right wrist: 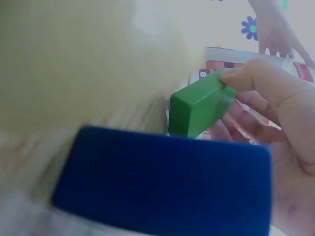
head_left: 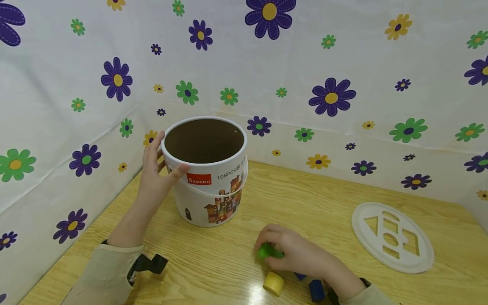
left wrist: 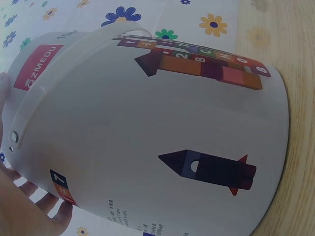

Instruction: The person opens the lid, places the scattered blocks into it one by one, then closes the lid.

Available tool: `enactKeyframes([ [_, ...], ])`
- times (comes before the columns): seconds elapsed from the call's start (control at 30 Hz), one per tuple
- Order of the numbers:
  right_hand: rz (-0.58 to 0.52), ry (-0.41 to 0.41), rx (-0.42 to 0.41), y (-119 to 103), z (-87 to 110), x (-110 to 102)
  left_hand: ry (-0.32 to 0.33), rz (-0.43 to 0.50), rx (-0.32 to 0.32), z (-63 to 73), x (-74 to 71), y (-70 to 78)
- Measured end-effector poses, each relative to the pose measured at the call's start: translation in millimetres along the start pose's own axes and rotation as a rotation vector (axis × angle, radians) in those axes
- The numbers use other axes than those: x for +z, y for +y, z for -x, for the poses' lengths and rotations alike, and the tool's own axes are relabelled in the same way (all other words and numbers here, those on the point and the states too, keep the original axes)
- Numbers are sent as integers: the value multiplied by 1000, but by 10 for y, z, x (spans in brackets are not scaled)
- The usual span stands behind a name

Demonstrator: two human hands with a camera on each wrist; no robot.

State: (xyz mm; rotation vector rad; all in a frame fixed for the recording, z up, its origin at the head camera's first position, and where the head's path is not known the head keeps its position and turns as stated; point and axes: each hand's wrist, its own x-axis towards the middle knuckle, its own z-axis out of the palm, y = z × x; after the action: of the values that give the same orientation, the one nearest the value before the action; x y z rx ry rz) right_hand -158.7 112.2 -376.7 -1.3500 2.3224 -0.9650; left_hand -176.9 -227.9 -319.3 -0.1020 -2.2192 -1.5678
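A white bucket (head_left: pixel 206 195) with printed block pictures and a thin handle stands upright on the table. My left hand (head_left: pixel 154 173) grips its upper left side, thumb on the front below the rim and fingers spread round the side. In the right wrist view, my right hand (right wrist: pixel 290 113) pinches a green block (right wrist: pixel 202 105) between thumb and fingers, low over the table in the head view. Close by on the table are a yellow cylinder (head_left: pixel 273 284) and a blue block (head_left: pixel 316 290). Another blue piece (head_left: pixel 300 276) shows partly under the right hand.
A round white lid (head_left: pixel 413 263) with shaped cutouts lies flat at the right on the wooden table (head_left: pixel 297 199). Behind and at the left, a white flower-patterned sheet (head_left: pixel 236 55) rises from the table's edge.
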Motion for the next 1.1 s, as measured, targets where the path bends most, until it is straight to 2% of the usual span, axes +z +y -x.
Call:
enactKeyframes([
  [0.4, 13, 58, -28, -50, -9, -35, 2, 3, -1, 2, 5, 15],
  [0.77, 80, 107, -62, -56, -29, -66, 1, -1, 4, 1, 2, 8],
  [1.1, 62, 225, -179, -104, -76, -159, -1, -3, 0, 2, 4, 9],
])
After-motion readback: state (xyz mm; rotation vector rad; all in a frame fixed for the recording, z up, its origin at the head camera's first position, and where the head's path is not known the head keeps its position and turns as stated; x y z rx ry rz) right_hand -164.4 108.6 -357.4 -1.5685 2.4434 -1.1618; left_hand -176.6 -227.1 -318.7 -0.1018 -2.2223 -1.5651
